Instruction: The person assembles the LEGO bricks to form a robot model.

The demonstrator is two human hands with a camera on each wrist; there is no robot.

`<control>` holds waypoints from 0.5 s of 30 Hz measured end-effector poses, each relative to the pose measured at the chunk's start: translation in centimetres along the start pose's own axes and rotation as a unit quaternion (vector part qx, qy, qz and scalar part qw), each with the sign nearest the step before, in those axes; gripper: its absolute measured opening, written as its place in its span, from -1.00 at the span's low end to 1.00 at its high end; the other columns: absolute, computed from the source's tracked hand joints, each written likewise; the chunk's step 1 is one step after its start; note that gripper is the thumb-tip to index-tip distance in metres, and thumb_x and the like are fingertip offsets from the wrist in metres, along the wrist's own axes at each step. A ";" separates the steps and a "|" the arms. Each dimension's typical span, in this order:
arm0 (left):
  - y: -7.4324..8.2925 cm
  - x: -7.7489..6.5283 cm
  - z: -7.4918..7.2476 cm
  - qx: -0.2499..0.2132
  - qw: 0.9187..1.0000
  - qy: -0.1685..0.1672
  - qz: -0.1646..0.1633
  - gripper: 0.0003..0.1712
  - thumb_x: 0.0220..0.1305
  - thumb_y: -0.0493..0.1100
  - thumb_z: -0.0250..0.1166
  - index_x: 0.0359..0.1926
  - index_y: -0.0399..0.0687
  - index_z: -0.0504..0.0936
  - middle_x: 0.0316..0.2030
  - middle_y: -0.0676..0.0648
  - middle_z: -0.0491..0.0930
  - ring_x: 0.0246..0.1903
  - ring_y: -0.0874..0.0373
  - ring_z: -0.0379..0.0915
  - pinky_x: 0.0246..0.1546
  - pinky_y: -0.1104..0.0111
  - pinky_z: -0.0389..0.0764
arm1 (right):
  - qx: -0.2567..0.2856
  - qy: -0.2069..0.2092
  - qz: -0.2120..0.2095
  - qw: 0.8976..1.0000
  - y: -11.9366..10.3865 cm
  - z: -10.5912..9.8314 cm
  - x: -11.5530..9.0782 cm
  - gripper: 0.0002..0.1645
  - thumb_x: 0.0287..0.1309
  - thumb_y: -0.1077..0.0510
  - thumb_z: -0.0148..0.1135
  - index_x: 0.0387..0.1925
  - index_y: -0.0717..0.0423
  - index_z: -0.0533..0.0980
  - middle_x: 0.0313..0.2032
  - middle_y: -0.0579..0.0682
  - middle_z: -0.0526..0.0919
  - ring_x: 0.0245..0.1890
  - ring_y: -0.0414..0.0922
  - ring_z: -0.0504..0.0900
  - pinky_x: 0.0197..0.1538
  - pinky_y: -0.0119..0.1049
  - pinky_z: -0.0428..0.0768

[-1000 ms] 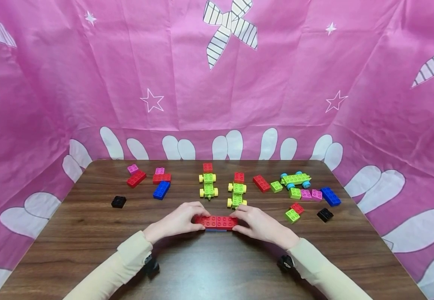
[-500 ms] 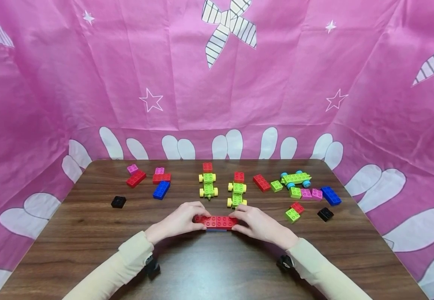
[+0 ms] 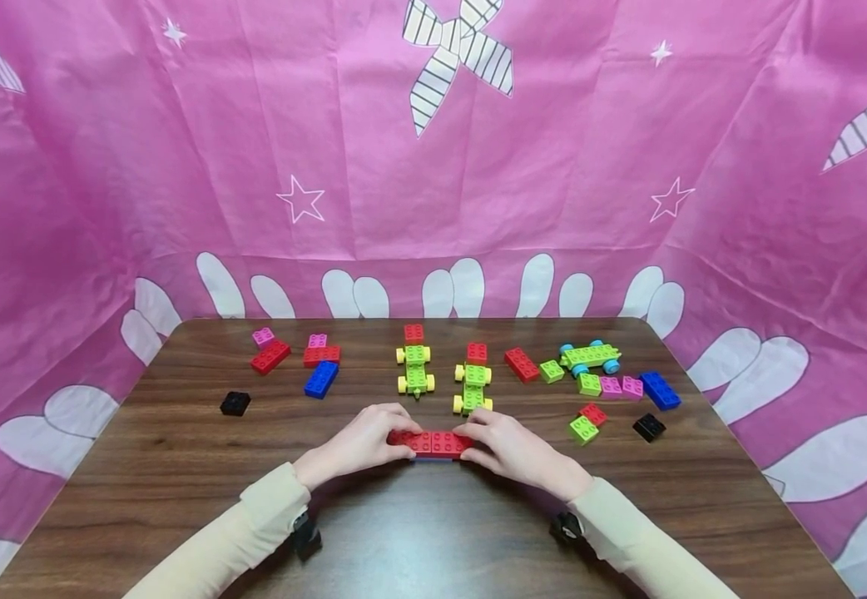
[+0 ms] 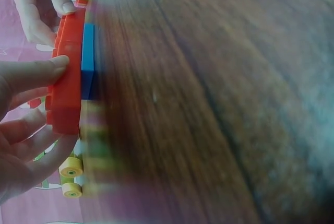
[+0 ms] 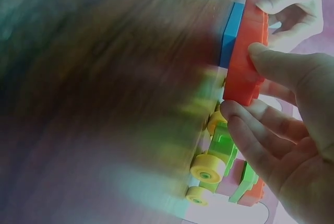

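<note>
Left hand and right hand each pinch an outer end of two red rectangular studded plastic bricks, bridged atop a blue plastic brick, mid-table. Apparent step: seating the joint; next calls for even downward pressure. Wrist views expose the overhanging ends; overhead, blue is a sliver.

Pale glare marks the near tabletop in the bright head view, while both wrist views blur it.

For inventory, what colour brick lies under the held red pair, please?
Blue brick, clearest in left wrist view.
</note>
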State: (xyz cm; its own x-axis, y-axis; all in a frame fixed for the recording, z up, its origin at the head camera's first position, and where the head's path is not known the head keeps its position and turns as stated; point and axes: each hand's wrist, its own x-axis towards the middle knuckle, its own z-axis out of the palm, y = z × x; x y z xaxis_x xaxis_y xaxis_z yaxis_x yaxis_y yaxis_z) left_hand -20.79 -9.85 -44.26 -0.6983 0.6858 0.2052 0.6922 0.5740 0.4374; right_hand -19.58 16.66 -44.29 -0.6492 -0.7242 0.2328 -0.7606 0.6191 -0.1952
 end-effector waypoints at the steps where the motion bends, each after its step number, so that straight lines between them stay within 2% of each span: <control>1: 0.0 0.0 0.0 0.000 1.000 0.000 -0.001 -0.67 0.06 0.00 0.40 -0.13 0.05 0.70 -0.26 0.09 0.62 -0.25 0.29 0.51 -0.18 0.43 0.56 | -0.002 0.002 -0.002 1.000 0.0 0.1 0.0 -0.66 0.16 -0.07 0.23 -0.05 -0.07 0.57 -0.23 -0.18 0.53 -0.31 -0.36 0.49 -0.18 -0.46 0.58; 7: 0.1 0.1 0.2 0.011 1.000 -0.003 -0.003 -0.67 0.08 0.01 0.38 -0.11 0.06 0.70 -0.26 0.09 0.61 -0.24 0.28 0.50 -0.17 0.40 0.56 | -0.010 0.015 -0.016 1.000 -0.1 0.3 0.1 -0.65 0.14 -0.06 0.25 -0.05 -0.07 0.58 -0.26 -0.18 0.53 -0.33 -0.35 0.47 -0.21 -0.46 0.57; 15: 0.2 0.1 0.3 0.026 1.000 0.004 -0.010 -0.66 0.09 0.05 0.37 -0.10 0.09 0.69 -0.27 0.11 0.60 -0.24 0.29 0.49 -0.17 0.38 0.56 | -0.011 0.014 -0.015 1.000 -0.2 0.1 0.3 -0.66 0.13 -0.06 0.27 -0.06 -0.08 0.59 -0.29 -0.19 0.52 -0.37 -0.36 0.44 -0.26 -0.49 0.55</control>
State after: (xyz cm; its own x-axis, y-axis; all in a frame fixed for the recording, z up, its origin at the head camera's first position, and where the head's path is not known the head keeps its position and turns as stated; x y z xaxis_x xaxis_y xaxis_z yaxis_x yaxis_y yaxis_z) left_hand -20.71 -9.51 -44.46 -0.7139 0.6699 0.2039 0.6859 0.6105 0.3959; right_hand -19.65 16.31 -44.31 -0.6255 -0.7336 0.2656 -0.7793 0.6038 -0.1676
